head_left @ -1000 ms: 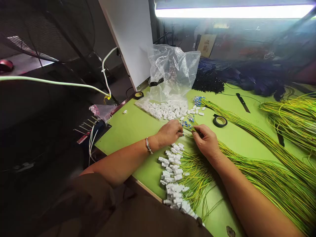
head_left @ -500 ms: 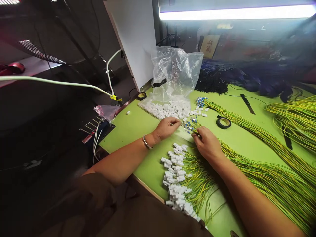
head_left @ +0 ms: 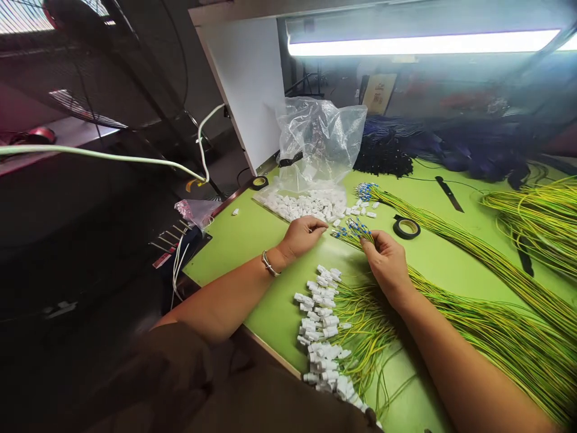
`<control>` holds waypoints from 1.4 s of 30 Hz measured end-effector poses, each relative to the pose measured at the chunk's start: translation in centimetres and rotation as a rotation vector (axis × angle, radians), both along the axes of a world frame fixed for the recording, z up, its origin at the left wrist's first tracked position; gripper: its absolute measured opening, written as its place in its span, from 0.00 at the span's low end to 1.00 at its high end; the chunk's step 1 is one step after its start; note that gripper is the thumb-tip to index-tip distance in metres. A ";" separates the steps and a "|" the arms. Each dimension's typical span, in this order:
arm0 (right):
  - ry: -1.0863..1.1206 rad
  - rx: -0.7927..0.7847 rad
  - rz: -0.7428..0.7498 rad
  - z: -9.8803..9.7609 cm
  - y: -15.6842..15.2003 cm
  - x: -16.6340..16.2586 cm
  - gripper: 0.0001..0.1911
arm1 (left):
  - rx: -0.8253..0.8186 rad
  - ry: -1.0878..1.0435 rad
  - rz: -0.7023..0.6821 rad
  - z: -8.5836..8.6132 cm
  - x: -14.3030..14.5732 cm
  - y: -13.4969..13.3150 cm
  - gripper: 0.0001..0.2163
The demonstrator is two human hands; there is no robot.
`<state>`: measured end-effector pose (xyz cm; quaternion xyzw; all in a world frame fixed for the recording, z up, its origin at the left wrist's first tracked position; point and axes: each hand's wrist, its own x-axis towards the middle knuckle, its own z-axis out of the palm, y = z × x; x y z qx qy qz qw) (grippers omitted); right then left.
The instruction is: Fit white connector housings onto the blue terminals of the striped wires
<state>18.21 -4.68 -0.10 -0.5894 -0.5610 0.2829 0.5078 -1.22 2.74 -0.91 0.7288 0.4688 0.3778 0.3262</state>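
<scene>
My right hand [head_left: 388, 261] is closed around a bundle of yellow-green wires [head_left: 351, 240]. Their tips, with blue sleeves and metal terminals [head_left: 358, 227], fan out past my fingers. My left hand [head_left: 306, 234] is pinched just left of those tips, in front of the loose white connector housings [head_left: 311, 204]; what its fingertips hold, if anything, is too small to make out. Below both hands lie several wires ending in white connectors [head_left: 322, 325], stacked along the table's near edge.
Behind my left hand stands a clear plastic bag [head_left: 320, 138]. Black tape rolls lie at right [head_left: 407, 227] and at the far left corner [head_left: 259, 182]. More terminal-ended wires [head_left: 433, 219] cross the green table [head_left: 252, 240]. A dark flat blade-like tool [head_left: 449, 193] lies farther back.
My right hand has shifted slightly right, and the terminal tips in it are more raised and spread. My left hand stays nearly in place, still pinched. The camera view has tilted up slightly.
</scene>
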 end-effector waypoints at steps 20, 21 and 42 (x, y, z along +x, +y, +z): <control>0.240 -0.120 0.025 -0.3 0.4 0.1 0.08 | 0.196 0.807 -0.006 2.7 5.3 1.9 0.16; 0.243 -0.126 0.029 -0.3 0.5 0.2 0.08 | 0.194 0.805 -0.004 2.6 5.0 1.8 0.16; 0.120 -0.134 0.103 0.5 -0.2 0.2 0.08 | -0.650 -0.361 -0.273 3.1 2.2 -2.5 0.10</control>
